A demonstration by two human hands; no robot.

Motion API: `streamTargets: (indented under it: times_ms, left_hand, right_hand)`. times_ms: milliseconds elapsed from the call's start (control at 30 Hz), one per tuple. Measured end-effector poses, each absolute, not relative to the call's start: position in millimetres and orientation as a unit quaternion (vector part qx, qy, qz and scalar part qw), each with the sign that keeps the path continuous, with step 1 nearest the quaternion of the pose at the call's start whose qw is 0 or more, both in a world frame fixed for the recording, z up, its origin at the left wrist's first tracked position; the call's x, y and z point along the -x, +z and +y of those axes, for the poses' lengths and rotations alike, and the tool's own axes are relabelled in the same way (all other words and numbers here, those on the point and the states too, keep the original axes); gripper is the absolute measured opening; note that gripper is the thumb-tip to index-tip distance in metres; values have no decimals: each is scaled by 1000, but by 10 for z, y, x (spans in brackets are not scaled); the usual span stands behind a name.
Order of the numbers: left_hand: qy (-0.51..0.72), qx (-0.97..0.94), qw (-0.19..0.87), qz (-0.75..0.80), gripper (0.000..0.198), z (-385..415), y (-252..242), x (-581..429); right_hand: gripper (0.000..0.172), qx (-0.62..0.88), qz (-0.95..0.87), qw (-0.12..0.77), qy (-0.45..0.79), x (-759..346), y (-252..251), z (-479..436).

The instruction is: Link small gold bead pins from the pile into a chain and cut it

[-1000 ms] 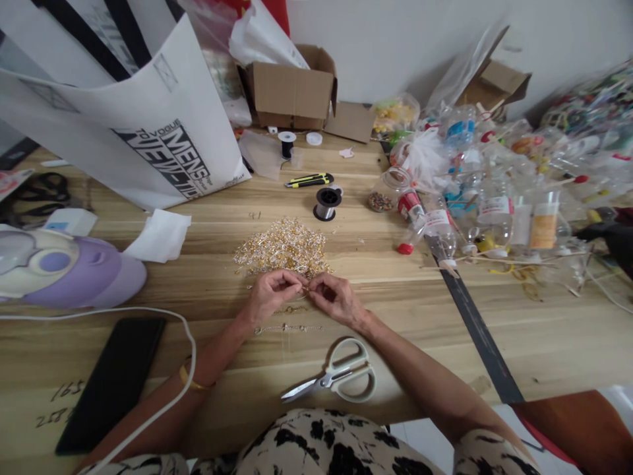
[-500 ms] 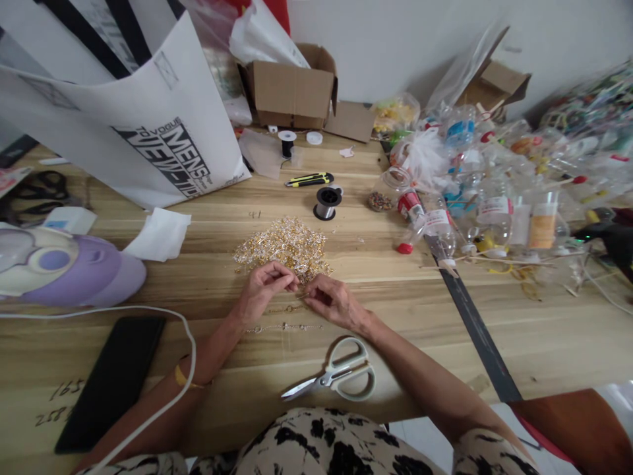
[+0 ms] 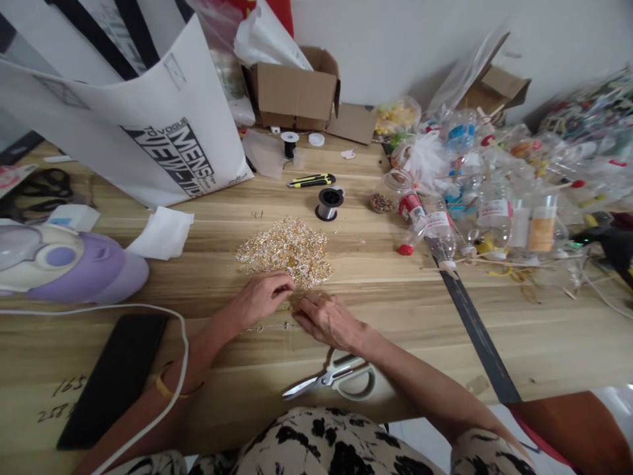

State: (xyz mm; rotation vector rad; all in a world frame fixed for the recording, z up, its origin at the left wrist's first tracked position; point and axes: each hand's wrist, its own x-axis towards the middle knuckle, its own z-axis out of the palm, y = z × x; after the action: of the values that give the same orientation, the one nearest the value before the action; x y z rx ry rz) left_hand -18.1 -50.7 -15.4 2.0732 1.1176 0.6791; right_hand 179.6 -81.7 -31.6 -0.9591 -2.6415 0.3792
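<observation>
A loose heap of gold and clear beaded pieces (image 3: pixel 289 247) lies in the middle of the wooden table. At its near edge my left hand (image 3: pixel 262 298) has its fingers curled and pressed together; whatever they hold is too small to make out. Just to the right, my right hand (image 3: pixel 327 318) is lower, palm down, its fingers bunched over the table and hiding what is under them. A thin beaded chain (image 3: pixel 270 327) lies flat, its right end covered by my right hand. Nearer to me rest scissors (image 3: pixel 336 377) with pale handles, blades pointing left.
Behind the heap are a wire spool (image 3: pixel 328 204), a yellow-black utility knife (image 3: pixel 311 180) and a cardboard box (image 3: pixel 295 92). Plastic bottles (image 3: pixel 438 227) crowd the right. At left are a white bag (image 3: pixel 198 132), a purple device (image 3: pixel 93 264), a black phone (image 3: pixel 113 382) and a white cable (image 3: pixel 184 356).
My right hand has moved down towards me and now covers part of the beaded chain. My left hand has turned and drawn slightly away from it. The view has shifted a little.
</observation>
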Motion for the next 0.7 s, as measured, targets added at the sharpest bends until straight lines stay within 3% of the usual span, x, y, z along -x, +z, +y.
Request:
streamTargets:
  times_ms: [333,700]
  left_hand:
    - [110,-854,333,384,18,-569,-242,147]
    - [95,-853,326,397,14,-558,-240,147]
  right_hand:
    - [16,348,-921,135,114,-1767,-364,-830]
    - [9,344,-917,131,156,-1824,-280,-796]
